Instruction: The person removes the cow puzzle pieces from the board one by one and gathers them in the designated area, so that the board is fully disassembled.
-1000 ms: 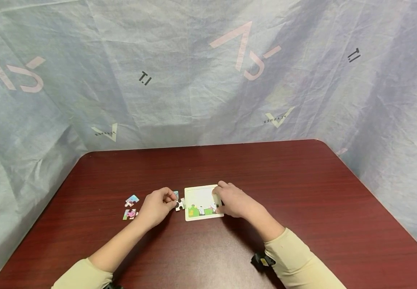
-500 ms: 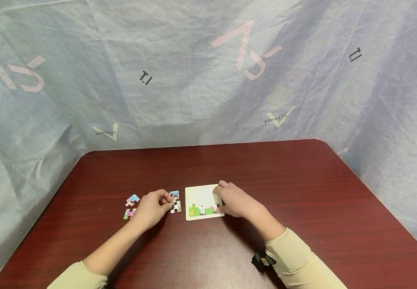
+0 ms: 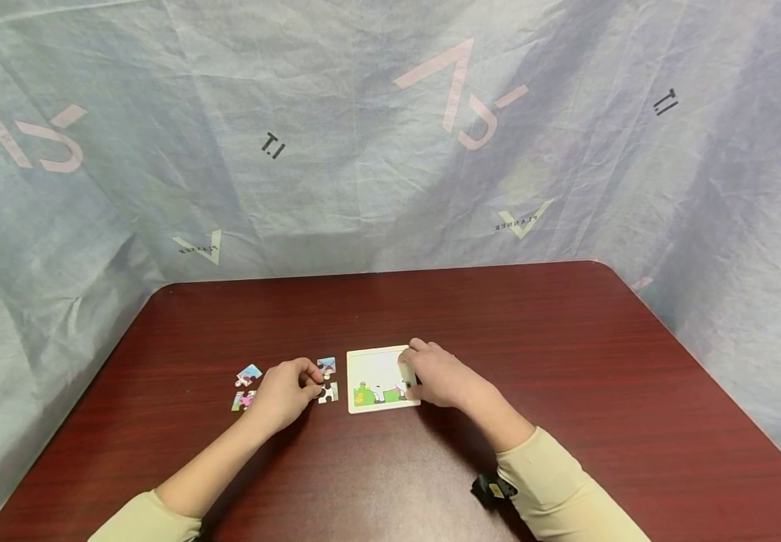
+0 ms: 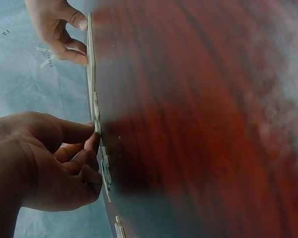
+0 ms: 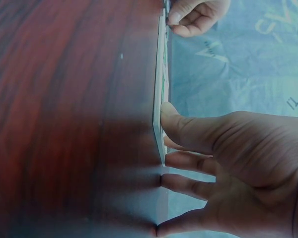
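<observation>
My left hand (image 3: 287, 391) pinches a black-and-white puzzle piece (image 3: 327, 393) by its left side, low on the table just left of the puzzle board. In the left wrist view the thumb and finger of the left hand (image 4: 64, 161) meet at the piece's edge. My right hand (image 3: 441, 376) holds the right side of the pale-framed puzzle board (image 3: 377, 369), which has a green strip with animal legs along its bottom. From the right wrist view, the right hand's thumb (image 5: 171, 121) rests on the board's edge, with other fingertips touching the table.
Right behind the pinched piece lies a blue puzzle piece with a red shape (image 3: 326, 366). Two more loose pieces, one blue (image 3: 249, 374) and one pink and green (image 3: 241, 400), lie left of the left hand. A grey-blue cloth (image 3: 363, 150) hangs behind the dark red table (image 3: 499, 324).
My left hand has drawn the black-and-white piece left, away from the board, then slightly nearer me, uncovering the blue piece behind. The right hand and board stay nearly still.
</observation>
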`<state>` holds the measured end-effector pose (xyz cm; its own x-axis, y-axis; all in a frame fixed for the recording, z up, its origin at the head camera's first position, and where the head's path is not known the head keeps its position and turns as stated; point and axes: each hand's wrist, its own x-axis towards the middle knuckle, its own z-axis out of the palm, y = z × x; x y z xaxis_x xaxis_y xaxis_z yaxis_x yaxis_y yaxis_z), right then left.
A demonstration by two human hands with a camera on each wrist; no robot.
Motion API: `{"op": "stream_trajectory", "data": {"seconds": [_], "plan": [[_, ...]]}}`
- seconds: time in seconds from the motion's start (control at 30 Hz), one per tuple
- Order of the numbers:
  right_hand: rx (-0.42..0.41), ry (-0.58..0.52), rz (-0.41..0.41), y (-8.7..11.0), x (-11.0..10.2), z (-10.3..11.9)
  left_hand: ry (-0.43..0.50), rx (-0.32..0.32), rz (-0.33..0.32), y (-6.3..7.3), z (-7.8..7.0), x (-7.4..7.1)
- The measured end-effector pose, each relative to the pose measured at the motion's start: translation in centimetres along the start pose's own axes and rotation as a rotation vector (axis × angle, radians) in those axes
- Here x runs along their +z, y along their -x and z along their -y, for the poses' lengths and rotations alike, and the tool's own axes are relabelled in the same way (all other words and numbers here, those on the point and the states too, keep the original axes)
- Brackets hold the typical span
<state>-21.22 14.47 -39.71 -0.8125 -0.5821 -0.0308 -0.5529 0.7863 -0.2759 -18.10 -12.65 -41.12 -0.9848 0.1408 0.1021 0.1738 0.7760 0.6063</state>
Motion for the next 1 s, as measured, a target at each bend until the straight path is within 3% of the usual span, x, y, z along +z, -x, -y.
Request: {"op": "stream_trajectory", "data": {"seconds": [0.33, 1.0], "plan": [[-0.056, -0.042, -0.005, 0.6, -0.2, -0.1, 0.004, 0.007, 0.004, 0.0, -0.7, 0.2], [-0.036, -0.016, 0.036, 0.4, -0.2, 0.2, 0.024, 0.071, 0.051, -0.6, -3.0, 2.1]]}}
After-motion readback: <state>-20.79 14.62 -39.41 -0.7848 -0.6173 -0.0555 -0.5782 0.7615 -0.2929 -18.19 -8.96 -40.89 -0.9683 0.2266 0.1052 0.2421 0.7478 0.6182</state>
